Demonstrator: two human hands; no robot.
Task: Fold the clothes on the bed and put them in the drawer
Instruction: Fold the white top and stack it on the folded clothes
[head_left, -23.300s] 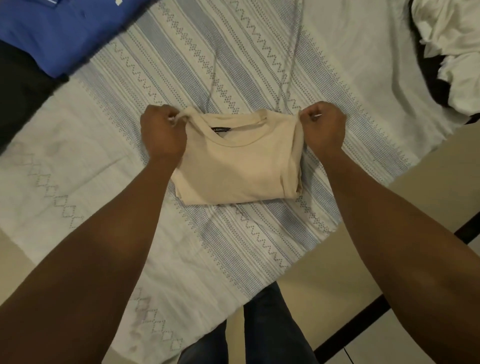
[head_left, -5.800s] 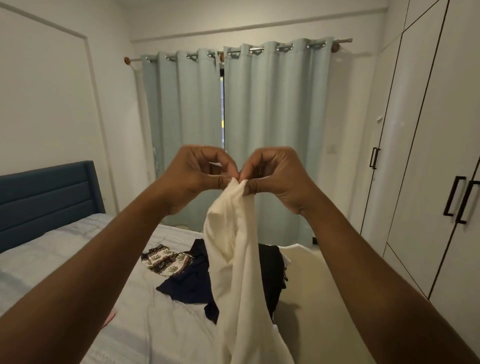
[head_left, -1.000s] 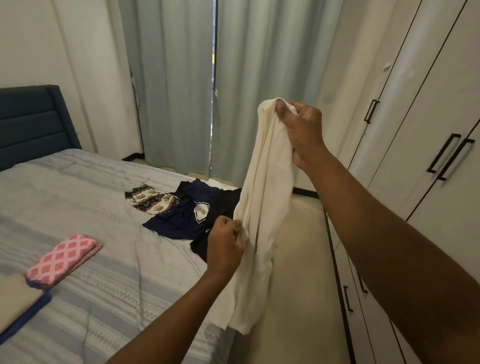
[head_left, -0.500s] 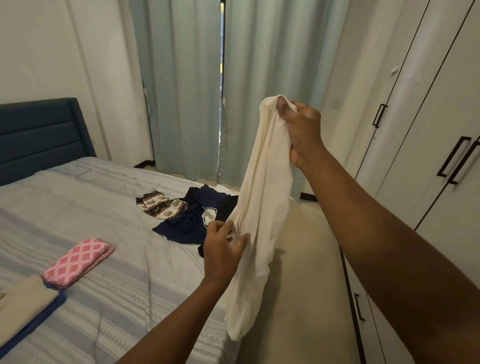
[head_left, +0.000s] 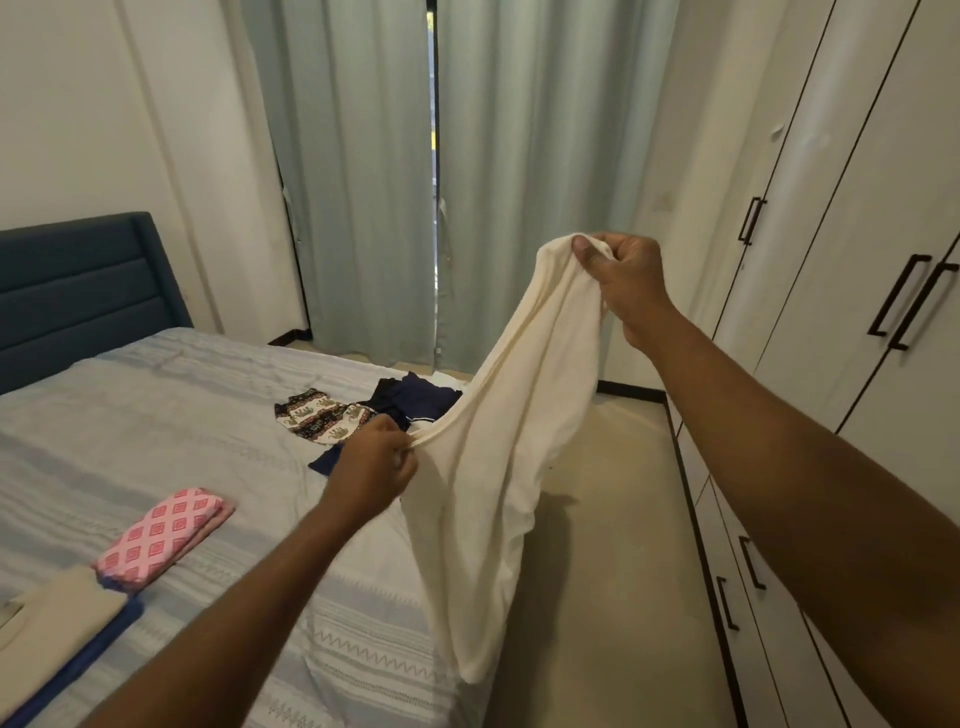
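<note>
A cream garment (head_left: 509, 457) hangs in the air beside the bed's right edge. My right hand (head_left: 623, 275) grips its top end, raised in front of the curtain. Lower and to the left, my left hand (head_left: 376, 467) pinches an edge of the same cloth and pulls it sideways, so the fabric stretches between both hands. On the striped bedspread (head_left: 171, 415) lie unfolded clothes: a patterned piece (head_left: 319, 418) and dark navy garments (head_left: 415, 402). Folded items sit at the near left: a pink patterned one (head_left: 161, 538), then a beige one (head_left: 47, 623) on top of a blue one (head_left: 78, 670).
White wardrobe doors with black handles (head_left: 857, 260) line the right wall, with low drawers (head_left: 737, 597) beneath them. A strip of beige floor (head_left: 597, 571) runs between bed and wardrobe. Grey-green curtains (head_left: 519, 156) hang behind, and a dark blue headboard (head_left: 78, 291) stands at left.
My right hand has lowered a little with the garment's top. My left hand has closed on the cloth's edge and drawn it left, spreading the fabric wider.
</note>
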